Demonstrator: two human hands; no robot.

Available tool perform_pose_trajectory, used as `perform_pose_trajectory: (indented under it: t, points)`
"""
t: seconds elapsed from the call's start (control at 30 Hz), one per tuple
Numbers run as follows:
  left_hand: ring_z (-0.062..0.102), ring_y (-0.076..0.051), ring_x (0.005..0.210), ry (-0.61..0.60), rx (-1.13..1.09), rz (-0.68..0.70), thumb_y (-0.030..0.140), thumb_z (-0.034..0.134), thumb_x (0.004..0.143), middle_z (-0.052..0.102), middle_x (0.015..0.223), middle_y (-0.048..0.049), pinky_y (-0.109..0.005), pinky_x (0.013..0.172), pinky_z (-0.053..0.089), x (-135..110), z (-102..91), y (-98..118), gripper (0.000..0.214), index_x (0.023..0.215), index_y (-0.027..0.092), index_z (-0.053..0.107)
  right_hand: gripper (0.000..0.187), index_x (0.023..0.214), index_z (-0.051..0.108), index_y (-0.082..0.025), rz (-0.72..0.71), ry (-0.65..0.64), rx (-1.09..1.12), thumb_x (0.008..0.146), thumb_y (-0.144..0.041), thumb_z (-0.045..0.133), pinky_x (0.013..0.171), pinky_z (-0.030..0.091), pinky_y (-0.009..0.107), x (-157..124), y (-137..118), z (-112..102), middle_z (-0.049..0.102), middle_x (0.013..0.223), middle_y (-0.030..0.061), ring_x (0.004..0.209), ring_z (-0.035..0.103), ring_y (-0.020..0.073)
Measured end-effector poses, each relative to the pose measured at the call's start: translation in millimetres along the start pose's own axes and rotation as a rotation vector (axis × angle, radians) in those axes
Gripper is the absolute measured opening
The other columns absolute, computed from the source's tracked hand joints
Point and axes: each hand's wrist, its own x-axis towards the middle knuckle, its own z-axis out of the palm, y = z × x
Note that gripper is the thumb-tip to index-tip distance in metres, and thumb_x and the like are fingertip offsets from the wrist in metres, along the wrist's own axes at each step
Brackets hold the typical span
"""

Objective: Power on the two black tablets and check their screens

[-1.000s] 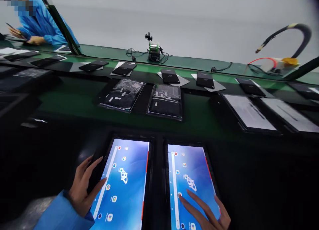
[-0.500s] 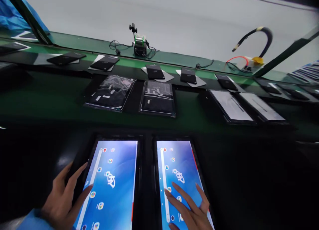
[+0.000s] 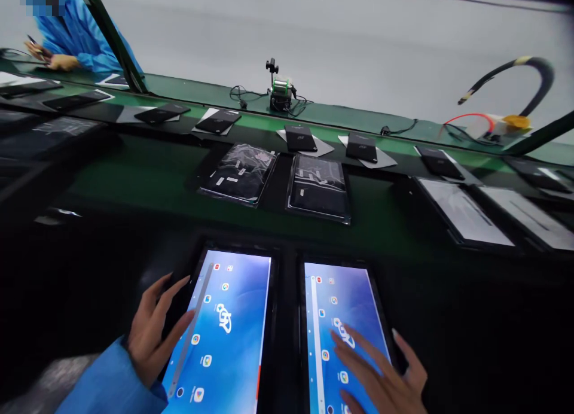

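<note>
Two lit tablets lie side by side on the dark work surface, both with blue home screens and app icons. My left hand (image 3: 156,330) rests at the left edge of the left tablet (image 3: 237,336), fingers spread, thumb over the screen's edge. Over the lower part of the right tablet (image 3: 350,300) is my right hand (image 3: 381,366), its fingers stretched out across the screen. Whether these fingertips touch the glass I cannot tell. Neither hand grips anything.
Beyond are two dark tablets in clear film (image 3: 242,173) (image 3: 318,189) and two white-faced panels (image 3: 466,210) (image 3: 529,216). Black tablets on white sheets (image 3: 300,139) line the green ledge (image 3: 201,94). A small device with a spool (image 3: 281,91) stands behind. A co-worker in blue (image 3: 89,34) sits back left.
The view has swung left, so everything appears farther right, and a co-worker has come into view. My right fingers have moved up the screen. The left tablet's pale side bar has turned grey.
</note>
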Motion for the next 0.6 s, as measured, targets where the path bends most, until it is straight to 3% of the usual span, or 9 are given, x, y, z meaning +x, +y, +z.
perform_pose_trajectory:
  t: [0.07, 0.17, 0.3, 0.4, 0.6]
  points:
    - [0.034, -0.034, 0.124, -0.014, 0.048, 0.006, 0.057, 0.031, 0.087, 0.031, 0.136, -0.0100, -0.061, 0.098, 0.036, 21, -2.9, 6, 0.052, 0.127, 0.025, 0.041, 0.036, 0.123, 0.049, -0.021, 0.011, -0.038, -0.013, 0.090, -0.037, 0.048, 0.113, 0.003, 0.047, 18, 22, -2, 0.056, 0.125, 0.0006, 0.117, 0.050, 0.0192]
    - [0.033, -0.038, 0.122, -0.011, 0.115, 0.021, 0.062, 0.027, 0.083, 0.037, 0.132, -0.0119, -0.063, 0.097, 0.034, 63, -0.4, 14, 0.059, 0.118, 0.021, 0.052, 0.028, 0.116, 0.054, -0.026, 0.186, -0.107, 0.117, 0.092, -0.038, 0.045, 0.109, 0.015, 0.046, 53, 50, 11, 0.049, 0.134, -0.0004, 0.128, 0.038, 0.0205]
    - [0.038, -0.037, 0.116, 0.044, 0.092, 0.025, 0.056, 0.025, 0.082, 0.042, 0.123, -0.0187, -0.056, 0.099, 0.035, 105, 13.7, 18, 0.059, 0.099, 0.011, 0.059, 0.027, 0.103, 0.062, -0.021, 0.382, -0.149, 0.250, 0.092, -0.036, 0.043, 0.101, 0.028, 0.052, 95, 66, 43, 0.049, 0.133, 0.0089, 0.129, 0.035, 0.0263]
    - [0.041, -0.034, 0.113, 0.051, 0.059, 0.034, 0.052, 0.025, 0.083, 0.044, 0.121, -0.0182, -0.051, 0.100, 0.037, 112, 19.8, 15, 0.056, 0.097, 0.010, 0.059, 0.023, 0.089, 0.065, -0.022, 0.474, -0.131, 0.287, 0.091, -0.034, 0.045, 0.099, 0.028, 0.054, 108, 67, 57, 0.056, 0.123, 0.0087, 0.122, 0.043, 0.0254]
    - [0.043, -0.031, 0.114, 0.060, 0.002, 0.053, 0.054, 0.033, 0.081, 0.045, 0.115, -0.0144, -0.049, 0.101, 0.037, 106, 15.9, 14, 0.047, 0.092, 0.016, 0.056, 0.015, 0.084, 0.066, -0.029, 0.562, -0.104, 0.392, 0.088, -0.031, 0.052, 0.103, 0.017, 0.054, 114, 59, 63, 0.058, 0.119, -0.0003, 0.117, 0.046, 0.0204]
